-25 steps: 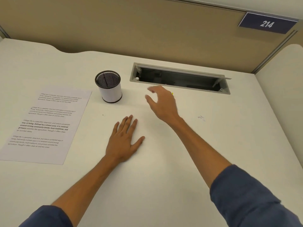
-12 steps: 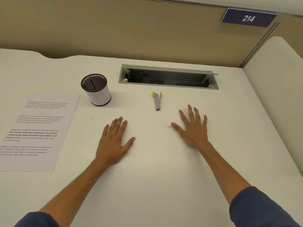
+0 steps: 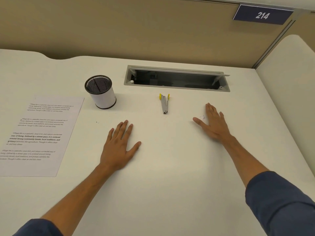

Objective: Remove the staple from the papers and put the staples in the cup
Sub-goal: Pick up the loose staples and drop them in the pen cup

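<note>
White laminate covers the desk [image 3: 162, 193], smooth and matte, with a curved far edge against a tan fabric partition [image 3: 136, 26]. A black wire-mesh cup [image 3: 100, 91] wrapped in a white sleeve stands upright at far left of centre, its round mouth open. Near-left of it lie the papers [image 3: 39, 135], a flat white sheet printed with 4 blocks of text, its long axis running near to far and leaning slightly right at the far end. Whether a staple sits in it cannot be told.

Between the cup and the right hand lies the staple remover [image 3: 164, 103], a slim grey metal tool with 2 yellow tabs at its far end. Its long axis runs near to far, and the narrow jaw tip points toward the near edge. Just beyond it is a grey rectangular cable tray [image 3: 177, 78] sunk in the desk, lid tipped up. A navy plate [image 3: 262, 14] reads 214.

Both hands rest palm down on the desk, fingers straight and holding nothing. The left hand [image 3: 119, 147] lies near-left of the remover, the right hand [image 3: 214, 124] to its right, neither touching it.

Compared with 0.5 s ago, hands, cup, papers and remover keep the same layout; 1 s ago the right hand was raised over the remover's spot.
</note>
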Tool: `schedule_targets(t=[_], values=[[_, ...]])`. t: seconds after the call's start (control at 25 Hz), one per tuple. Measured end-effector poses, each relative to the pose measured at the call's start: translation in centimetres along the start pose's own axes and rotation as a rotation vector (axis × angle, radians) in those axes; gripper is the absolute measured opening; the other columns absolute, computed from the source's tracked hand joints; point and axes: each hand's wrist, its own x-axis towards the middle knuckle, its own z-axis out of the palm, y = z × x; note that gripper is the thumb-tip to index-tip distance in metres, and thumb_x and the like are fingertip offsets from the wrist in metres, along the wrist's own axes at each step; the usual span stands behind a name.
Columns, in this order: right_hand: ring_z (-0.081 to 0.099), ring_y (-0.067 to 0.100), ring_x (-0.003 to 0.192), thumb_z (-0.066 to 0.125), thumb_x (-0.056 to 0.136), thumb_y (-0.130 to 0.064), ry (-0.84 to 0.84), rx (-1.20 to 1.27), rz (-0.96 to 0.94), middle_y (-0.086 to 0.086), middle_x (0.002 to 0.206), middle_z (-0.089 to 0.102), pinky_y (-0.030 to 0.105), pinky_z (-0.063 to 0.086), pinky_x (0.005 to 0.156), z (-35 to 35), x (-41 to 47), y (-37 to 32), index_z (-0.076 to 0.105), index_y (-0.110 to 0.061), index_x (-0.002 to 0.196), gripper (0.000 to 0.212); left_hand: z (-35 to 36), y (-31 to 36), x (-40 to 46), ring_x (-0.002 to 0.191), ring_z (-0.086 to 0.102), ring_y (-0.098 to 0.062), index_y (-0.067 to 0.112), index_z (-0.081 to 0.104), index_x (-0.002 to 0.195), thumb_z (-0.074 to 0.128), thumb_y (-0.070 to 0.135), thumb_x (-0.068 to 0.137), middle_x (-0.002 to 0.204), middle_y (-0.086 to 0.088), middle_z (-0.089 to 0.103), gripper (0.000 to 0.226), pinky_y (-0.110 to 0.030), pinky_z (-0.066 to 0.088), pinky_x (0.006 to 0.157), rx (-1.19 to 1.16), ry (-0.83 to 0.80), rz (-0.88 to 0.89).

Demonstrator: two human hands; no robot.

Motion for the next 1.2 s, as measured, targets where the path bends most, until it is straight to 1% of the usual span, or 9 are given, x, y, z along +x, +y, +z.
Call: schedule_targets(t=[0.16, 0.32, 0.48, 0.56, 0.76, 0.92, 1.0, 1.08, 1.2], values=[[-0.005, 0.01, 0.148, 0.026, 0.084, -0.076, -0.008, -0.019, -0.085, -0.002, 0.161, -0.006, 0.035, -0.003, 0.121, 1.0, -1.1, -1.9, -0.005, -0.014, 0.153, 0.098, 0.0, 0.0, 0.0, 0.15, 0.004, -0.012, 0.023, 0.019, 0.155, 0.023, 0.065, 0.093, 0.163, 0.004, 0.01, 0.075, -0.037, 0.005, 0.122, 0.0, 0.007, 0.0], [-0.004, 0.006, 0.147, 0.025, 0.084, -0.077, -0.01, 0.017, -0.134, -0.005, 0.162, -0.002, 0.035, -0.005, 0.12, 1.2, -2.6, -3.1, -0.001, -0.016, 0.153, 0.097, -0.1, 0.1, -0.1, 0.15, 0.006, -0.013, 0.022, 0.021, 0.155, 0.023, 0.065, 0.093, 0.163, 0.003, 0.012, 0.075, -0.038, 0.006, 0.122, -0.006, 0.015, 0.002], [-0.009, 0.015, 0.148, 0.014, 0.077, -0.085, 0.138, -0.032, 0.267, 0.005, 0.162, -0.002, 0.047, -0.008, 0.119, 2.4, -4.7, -3.8, 0.001, -0.007, 0.153, 0.109, -0.1, 0.2, -0.1, 0.15, 0.006, -0.013, 0.022, 0.02, 0.155, 0.023, 0.065, 0.093, 0.163, 0.003, 0.012, 0.075, -0.037, 0.005, 0.122, 0.004, 0.017, 0.001], [-0.013, 0.017, 0.148, 0.012, 0.072, -0.088, 0.116, -0.003, 0.336, 0.007, 0.161, -0.008, 0.05, -0.007, 0.118, 3.5, -5.3, -4.9, -0.002, -0.004, 0.152, 0.117, -0.1, 0.1, -0.1, 0.15, 0.006, -0.012, 0.022, 0.02, 0.155, 0.023, 0.065, 0.093, 0.163, 0.003, 0.011, 0.075, -0.037, 0.005, 0.122, 0.005, 0.014, 0.0], [-0.014, 0.013, 0.147, 0.013, 0.073, -0.088, 0.144, 0.005, 0.238, 0.001, 0.161, -0.01, 0.052, -0.008, 0.118, 4.2, -3.5, -6.5, -0.004, -0.009, 0.152, 0.114, 0.0, 0.1, 0.0, 0.15, 0.006, -0.012, 0.022, 0.02, 0.155, 0.023, 0.065, 0.093, 0.163, 0.004, 0.011, 0.075, -0.037, 0.004, 0.122, 0.001, 0.013, 0.005], [-0.011, 0.011, 0.147, 0.016, 0.079, -0.084, 0.1, -0.005, 0.11, -0.006, 0.161, -0.008, 0.05, -0.01, 0.116, 4.0, -1.8, -6.2, -0.003, -0.014, 0.153, 0.104, 0.0, 0.1, -0.1, 0.15, 0.004, -0.012, 0.023, 0.019, 0.155, 0.023, 0.065, 0.093, 0.163, 0.004, 0.01, 0.075, -0.036, 0.003, 0.122, 0.008, 0.009, 0.006], [-0.003, 0.013, 0.148, 0.021, 0.087, -0.076, 0.124, 0.009, 0.057, -0.004, 0.162, 0.0, 0.047, -0.005, 0.117, 3.7, -1.3, -5.7, 0.004, -0.013, 0.153, 0.093, -0.1, 0.1, -0.1, 0.15, 0.004, -0.012, 0.022, 0.019, 0.155, 0.022, 0.065, 0.093, 0.163, 0.004, 0.01, 0.076, -0.036, 0.003, 0.122, 0.008, 0.008, 0.006], [0.017, 0.02, 0.146, 0.037, 0.094, -0.057, 0.241, 0.075, 0.036, 0.004, 0.159, 0.02, 0.044, 0.012, 0.119, 3.2, -1.0, -4.9, 0.02, -0.01, 0.151, 0.075, -0.1, 0.1, -0.1, 0.15, 0.005, -0.013, 0.022, 0.019, 0.155, 0.022, 0.065, 0.093, 0.163, 0.003, 0.011, 0.076, -0.036, 0.004, 0.122, 0.007, 0.009, 0.006], [0.043, 0.025, 0.127, 0.053, 0.093, -0.035, 0.308, 0.167, 0.02, 0.006, 0.138, 0.047, 0.039, 0.038, 0.102, 2.0, -0.5, -4.3, 0.045, -0.01, 0.139, 0.053, 0.0, 0.0, -0.1, 0.15, 0.005, -0.012, 0.023, 0.019, 0.155, 0.022, 0.066, 0.093, 0.163, 0.003, 0.01, 0.076, -0.036, 0.004, 0.122, 0.013, 0.013, 0.004]])
